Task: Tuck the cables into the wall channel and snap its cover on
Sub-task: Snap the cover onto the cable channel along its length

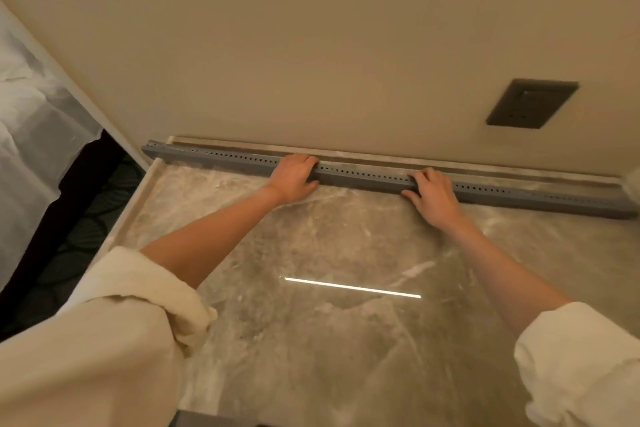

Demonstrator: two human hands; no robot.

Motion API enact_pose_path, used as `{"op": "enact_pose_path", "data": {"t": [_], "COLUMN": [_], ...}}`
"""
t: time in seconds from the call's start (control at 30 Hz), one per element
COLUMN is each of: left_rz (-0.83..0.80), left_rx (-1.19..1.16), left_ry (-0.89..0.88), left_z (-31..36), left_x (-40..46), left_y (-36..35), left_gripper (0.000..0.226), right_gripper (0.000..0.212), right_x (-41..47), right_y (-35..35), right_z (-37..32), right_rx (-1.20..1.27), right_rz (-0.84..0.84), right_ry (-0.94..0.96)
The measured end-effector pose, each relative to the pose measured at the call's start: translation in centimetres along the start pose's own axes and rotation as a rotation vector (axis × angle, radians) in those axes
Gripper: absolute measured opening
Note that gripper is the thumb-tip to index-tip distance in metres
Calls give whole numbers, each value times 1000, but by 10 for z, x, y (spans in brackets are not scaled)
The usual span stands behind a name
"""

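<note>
A long grey slotted cable channel [363,175] lies along the back of the marble counter [329,340], against the low stone upstand at the foot of the beige wall. My left hand [293,176] rests on the channel left of its middle, fingers curled over its top edge. My right hand [433,192] grips the channel further right, fingers over the top, thumb on the front face. No cables show; the channel's inside is hidden. I cannot tell whether a cover is fitted.
A dark wall socket plate [531,103] sits on the wall above the channel's right part. The counter's left edge [138,204] drops to a dark gap, beside a surface draped in clear plastic sheeting [38,135]. A bright light strip reflects on the marble.
</note>
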State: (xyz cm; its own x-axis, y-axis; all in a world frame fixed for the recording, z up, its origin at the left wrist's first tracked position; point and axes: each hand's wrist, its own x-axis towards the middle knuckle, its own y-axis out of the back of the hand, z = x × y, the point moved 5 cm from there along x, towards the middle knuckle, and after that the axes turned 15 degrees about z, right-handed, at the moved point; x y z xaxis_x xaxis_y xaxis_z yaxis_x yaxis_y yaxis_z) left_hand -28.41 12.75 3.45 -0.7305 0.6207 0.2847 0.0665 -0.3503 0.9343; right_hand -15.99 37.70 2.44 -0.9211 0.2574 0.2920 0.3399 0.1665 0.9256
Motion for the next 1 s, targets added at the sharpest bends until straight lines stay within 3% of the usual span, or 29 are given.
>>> {"op": "enact_pose_path", "data": {"t": [0.2, 0.37, 0.53, 0.67, 0.73, 0.87, 1.0], "left_rz": [-41, -25, 22, 67, 95, 121, 90], "left_rx": [-40, -54, -29, 33, 48, 72, 58], "left_ry": [-81, -134, -151, -180, -193, -201, -163], "left_z": [86, 141, 173, 173, 170, 155, 138], "left_x": [26, 42, 49, 49, 49, 53, 61], "left_y": [-41, -64, -78, -81, -79, -68, -57], "left_gripper": [46, 43, 39, 34, 33, 31, 30], "right_gripper": [44, 51, 34, 36, 44, 48, 11], "right_x": [-33, -63, -81, -87, -83, -65, -38], "right_y": [30, 56, 69, 76, 79, 78, 81], "right_z": [103, 172, 219, 257, 272, 300, 309], "right_rx": [-105, -91, -62, 137, 307, 652, 926], "right_rz": [100, 329, 564, 727, 779, 797, 734], "right_ry": [-209, -464, -686, -1160, -1283, -1400, -1335]}}
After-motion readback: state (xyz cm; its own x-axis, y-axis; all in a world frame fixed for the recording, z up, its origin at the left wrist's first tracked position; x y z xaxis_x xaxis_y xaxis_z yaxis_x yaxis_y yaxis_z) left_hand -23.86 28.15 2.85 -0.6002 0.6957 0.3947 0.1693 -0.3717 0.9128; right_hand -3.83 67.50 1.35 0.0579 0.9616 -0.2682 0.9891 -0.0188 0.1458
